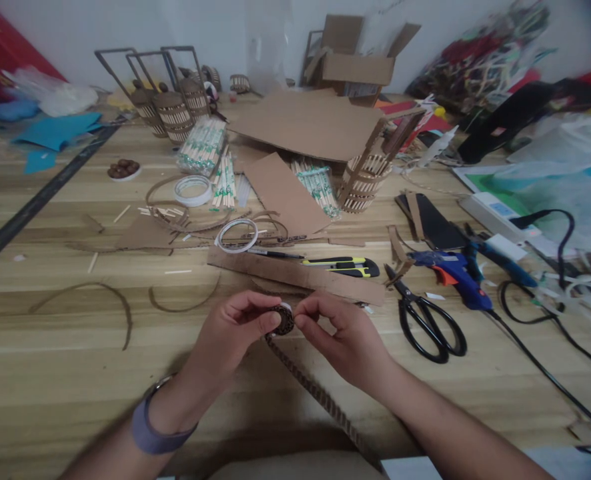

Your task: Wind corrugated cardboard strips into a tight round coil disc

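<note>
Between both hands, near the front middle of the table, is a small coil of corrugated cardboard (pixel 284 321) with a white edge at its top. My left hand (pixel 243 327) pinches the coil from the left between thumb and fingers. On the right side, my right hand (pixel 333 330) has thumb and forefinger pressed together at the coil's rim. From the coil a long ribbed cardboard strip (pixel 320 395) runs down to the right, under my right forearm. Just beyond the hands lies a flat cardboard strip (pixel 295 275), with a yellow and black cutter (pixel 343 266) behind it.
Black scissors (pixel 428 327) and a blue glue gun (pixel 450 273) with its cord lie at the right. Tape rolls (pixel 193 191), bundled sticks (pixel 203 143) and a slatted basket (pixel 365 183) stand farther back. Curved cardboard strips (pixel 123 310) lie at the left.
</note>
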`<state>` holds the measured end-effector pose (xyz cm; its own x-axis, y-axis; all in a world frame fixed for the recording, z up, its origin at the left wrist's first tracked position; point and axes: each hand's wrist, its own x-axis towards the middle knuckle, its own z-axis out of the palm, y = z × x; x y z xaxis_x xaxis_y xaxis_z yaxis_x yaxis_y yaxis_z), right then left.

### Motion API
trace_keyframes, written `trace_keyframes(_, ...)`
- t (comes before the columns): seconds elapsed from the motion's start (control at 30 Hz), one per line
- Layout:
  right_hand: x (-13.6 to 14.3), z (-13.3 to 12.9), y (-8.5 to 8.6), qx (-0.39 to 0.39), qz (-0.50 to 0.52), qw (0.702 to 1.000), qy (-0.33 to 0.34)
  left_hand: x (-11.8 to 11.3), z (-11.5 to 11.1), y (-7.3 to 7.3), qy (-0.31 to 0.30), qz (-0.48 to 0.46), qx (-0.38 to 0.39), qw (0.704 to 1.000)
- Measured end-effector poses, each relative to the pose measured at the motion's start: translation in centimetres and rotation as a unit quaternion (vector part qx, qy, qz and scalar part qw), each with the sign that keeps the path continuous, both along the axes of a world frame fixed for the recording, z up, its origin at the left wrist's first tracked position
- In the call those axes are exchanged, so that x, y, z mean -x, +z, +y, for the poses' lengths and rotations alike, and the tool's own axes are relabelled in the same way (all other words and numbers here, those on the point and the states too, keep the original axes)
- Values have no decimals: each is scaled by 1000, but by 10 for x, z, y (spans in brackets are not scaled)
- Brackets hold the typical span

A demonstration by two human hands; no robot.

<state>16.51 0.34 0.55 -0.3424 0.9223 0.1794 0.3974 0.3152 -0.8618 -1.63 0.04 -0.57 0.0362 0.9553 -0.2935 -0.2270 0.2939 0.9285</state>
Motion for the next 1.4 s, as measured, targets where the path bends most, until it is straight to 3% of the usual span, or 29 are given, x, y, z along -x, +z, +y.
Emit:
trace_keyframes(0.23,0,0,1,-4,4,1000,4,-1,0,3,4,-27,18,999)
trace_keyframes(0.57,0,-2,-1,-129,-19,991,-26,0,0,3,19,-3,7,1000)
trace_keyframes(1.1,-3,0,-5,-216,-98,971,-10,-3,-3,4,9,37,-3,999)
trace_keyframes(1.4,-6,5,-3,-249,-123,960,11,-1,-1,6,-24,15,4,1000)
